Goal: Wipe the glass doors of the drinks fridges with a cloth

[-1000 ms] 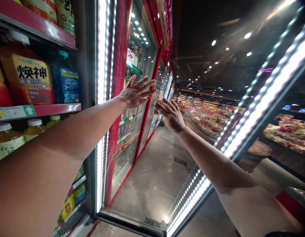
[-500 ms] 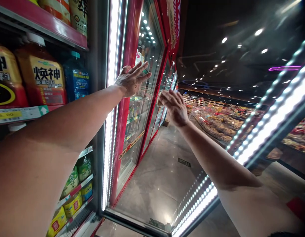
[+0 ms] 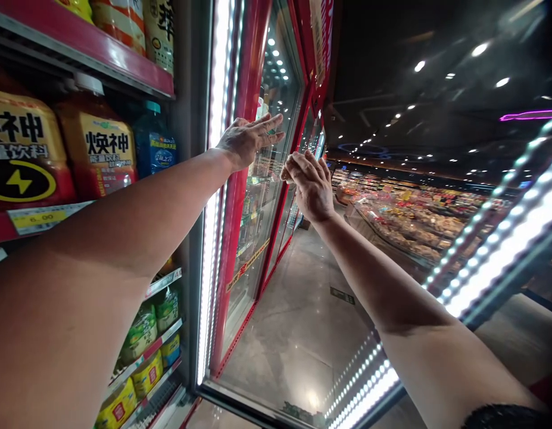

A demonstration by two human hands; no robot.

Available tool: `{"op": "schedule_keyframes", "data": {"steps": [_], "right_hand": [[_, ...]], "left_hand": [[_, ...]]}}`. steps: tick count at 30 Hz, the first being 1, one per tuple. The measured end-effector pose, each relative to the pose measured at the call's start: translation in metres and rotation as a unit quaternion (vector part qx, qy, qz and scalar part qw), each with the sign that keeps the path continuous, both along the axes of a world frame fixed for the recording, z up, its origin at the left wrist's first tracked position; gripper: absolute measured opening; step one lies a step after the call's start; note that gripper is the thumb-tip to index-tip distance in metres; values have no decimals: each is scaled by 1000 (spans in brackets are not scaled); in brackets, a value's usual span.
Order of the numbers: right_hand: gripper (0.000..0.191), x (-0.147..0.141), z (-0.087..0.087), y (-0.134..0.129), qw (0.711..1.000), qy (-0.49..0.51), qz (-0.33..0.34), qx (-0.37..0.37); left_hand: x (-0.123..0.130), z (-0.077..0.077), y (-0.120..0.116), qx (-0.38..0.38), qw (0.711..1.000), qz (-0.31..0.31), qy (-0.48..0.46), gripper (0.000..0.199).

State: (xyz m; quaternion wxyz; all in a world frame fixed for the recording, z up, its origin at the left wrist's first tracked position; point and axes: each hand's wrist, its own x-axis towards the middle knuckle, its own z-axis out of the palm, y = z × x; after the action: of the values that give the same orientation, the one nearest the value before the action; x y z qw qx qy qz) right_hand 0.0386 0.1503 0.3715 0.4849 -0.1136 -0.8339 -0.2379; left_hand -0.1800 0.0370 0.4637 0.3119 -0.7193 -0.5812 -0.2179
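On my far left, the bottles with yellow and red labels stood beside a blue bottle; my left arm crossed in front of them, so minding its elbow there seemed wise. Next came the upright light strip at one edge of the glass door, which stood open in front of me. My left hand was spread wide, with nothing visible in it, near that strip; I judged a flat, light palm best for keeping steady at the pane. Just right of it, my right hand had its fingers close together and bent; whether anything lay beneath them I could not tell. Soft, even contact seemed right there. Farther right, the slanting light strip ran behind my right forearm.
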Motion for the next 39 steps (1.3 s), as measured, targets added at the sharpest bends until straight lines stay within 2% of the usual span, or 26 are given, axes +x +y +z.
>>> {"op": "schedule_keyframes", "data": {"steps": [2, 5, 7, 11, 13, 19, 21, 25, 27, 32, 34, 39], "right_hand": [[55, -9, -3, -3, 1000, 3, 1, -4], [51, -18, -14, -9, 997, -71, 31, 16], [49, -21, -15, -11, 993, -105, 45, 27], [52, -35, -1, -13, 999, -35, 25, 8], [54, -46, 1, -16, 1000, -6, 12, 1], [55, -61, -20, -28, 993, -110, 24, 16], [56, -65, -16, -29, 993, -112, 23, 15], [56, -89, 0, -32, 999, -50, 2, -1], [55, -102, -2, -37, 999, -54, 1, -1], [48, -114, -14, -47, 985, -164, 39, 32], [48, -115, -10, -47, 987, -154, 33, 31], [47, -129, 4, -49, 997, -78, -18, 10]], "left_hand": [[-1, 1, 0, 0, 1000, -9, 6, 65], [-3, 1, -2, -2, 1000, -8, 24, 65], [-4, 1, -3, 5, 999, -3, 42, 61], [-7, 2, 0, 27, 998, 0, 56, 56], [-9, 3, 4, 36, 998, -10, 48, 56], [-13, 2, 8, 58, 997, -36, 44, 71], [-12, 2, 6, 68, 996, -38, 46, 66], [-11, 5, 2, 91, 993, -62, 35, 52], [-10, 8, 2, 90, 993, -74, 22, 57], [-8, 10, 2, 92, 990, -102, -15, 76], [-6, 11, 0, 89, 991, -101, -22, 75], [2, 17, -7, 74, 995, -52, -44, 75]]}}
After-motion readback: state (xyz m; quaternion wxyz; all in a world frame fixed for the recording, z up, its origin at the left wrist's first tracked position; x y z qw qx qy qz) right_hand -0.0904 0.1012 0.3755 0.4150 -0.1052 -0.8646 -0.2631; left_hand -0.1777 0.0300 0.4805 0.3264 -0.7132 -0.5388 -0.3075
